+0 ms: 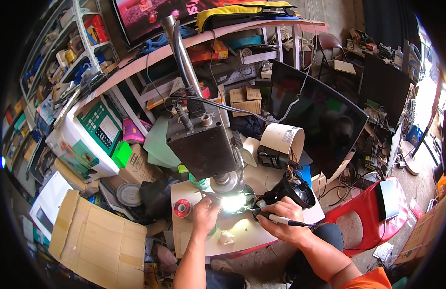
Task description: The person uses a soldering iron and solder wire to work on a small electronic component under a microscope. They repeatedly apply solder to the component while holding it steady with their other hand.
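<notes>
My hands: two, bare, both over the pale worktop [247, 236].
Right hand [283, 219]: my fingers are curled tight round one soldering iron [280, 219], a slim pen shape with a white grip and a black cord end that sticks out to my right; its tip points left into the glare.
Left hand [205, 212]: fingertips pinched together at the edge of the bright spot; whatever they pinch is too small to tell.
Work spot [232, 203]: between my two hands, washed out white by one ring light.
Solder spool [182, 208]: one, round, red, just left of my left hand.
Microscope head [201, 144]: one dark metal box, straight above the spot, on one shiny bent post.
Lamp [292, 189]: one black cone, just beyond my right hand.
Monitor [319, 123]: one flat dark glossy panel, farther off to the right.
Plastic chair [372, 212]: one, red, well right of my right hand.
Cardboard sheet [97, 243]: one, brown, flat, far left.
</notes>
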